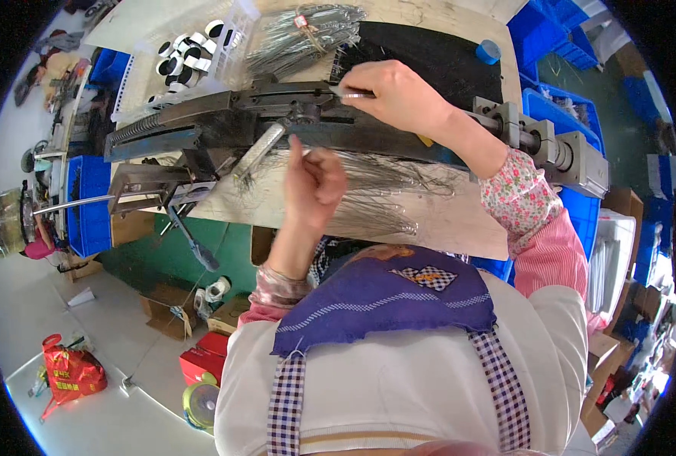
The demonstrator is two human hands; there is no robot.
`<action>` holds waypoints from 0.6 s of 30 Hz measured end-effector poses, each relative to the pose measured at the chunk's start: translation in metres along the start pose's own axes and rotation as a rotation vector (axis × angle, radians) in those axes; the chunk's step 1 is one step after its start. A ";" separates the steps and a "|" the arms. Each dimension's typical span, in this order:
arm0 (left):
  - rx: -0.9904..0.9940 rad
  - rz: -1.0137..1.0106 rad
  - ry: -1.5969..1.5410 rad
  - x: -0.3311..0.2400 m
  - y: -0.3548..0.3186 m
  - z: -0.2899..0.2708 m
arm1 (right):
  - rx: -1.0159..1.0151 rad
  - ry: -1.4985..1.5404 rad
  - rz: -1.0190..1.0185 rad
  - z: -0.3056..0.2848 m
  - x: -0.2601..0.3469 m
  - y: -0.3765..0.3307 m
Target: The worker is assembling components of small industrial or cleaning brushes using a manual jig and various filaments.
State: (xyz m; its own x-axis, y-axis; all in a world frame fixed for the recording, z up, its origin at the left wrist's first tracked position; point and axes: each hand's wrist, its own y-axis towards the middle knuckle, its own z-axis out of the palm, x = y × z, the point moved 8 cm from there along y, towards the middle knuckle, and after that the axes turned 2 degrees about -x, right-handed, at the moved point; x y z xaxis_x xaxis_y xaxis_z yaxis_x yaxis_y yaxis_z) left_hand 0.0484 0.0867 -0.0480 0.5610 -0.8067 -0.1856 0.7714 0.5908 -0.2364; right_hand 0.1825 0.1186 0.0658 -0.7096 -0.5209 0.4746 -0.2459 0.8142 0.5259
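A long dark metal bench machine (228,118) runs across the table in front of me. My right hand (391,91) is closed in a pinch at the top of its rail, on a small thin metal piece (355,94) whose kind I cannot make out. Nearer to me, my left hand (315,186) is curled with its thumb up, just below the machine's silver lever (260,150). Whatever its fingers may hold is hidden. Thin metal wires (376,216) lie on the table to the right of my left hand, partly under the machine.
A bundle of wires (304,38) and a clear crate (239,19) of black-and-white rolls stand behind the machine. A blue cap (488,52) sits on a black mat (421,57). A blue-gripped handle (203,257) juts toward the floor at left. Blue bins (87,205) flank the table.
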 end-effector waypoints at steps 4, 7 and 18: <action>0.016 0.016 0.280 -0.018 -0.006 0.043 | 0.038 0.005 0.068 0.009 -0.004 -0.001; -0.308 0.137 1.044 -0.013 -0.014 0.057 | 0.027 -0.004 0.028 0.009 0.001 0.000; -0.699 0.553 0.860 -0.109 -0.075 -0.079 | 0.091 0.967 -0.247 -0.066 0.194 0.011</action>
State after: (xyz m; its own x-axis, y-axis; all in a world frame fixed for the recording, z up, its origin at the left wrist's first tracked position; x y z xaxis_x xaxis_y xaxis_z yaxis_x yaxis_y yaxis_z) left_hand -0.0941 0.1308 -0.0853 0.1776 -0.3340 -0.9257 0.0195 0.9417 -0.3360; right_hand 0.0853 0.0100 0.2102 0.2003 -0.6299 0.7504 -0.3920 0.6504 0.6506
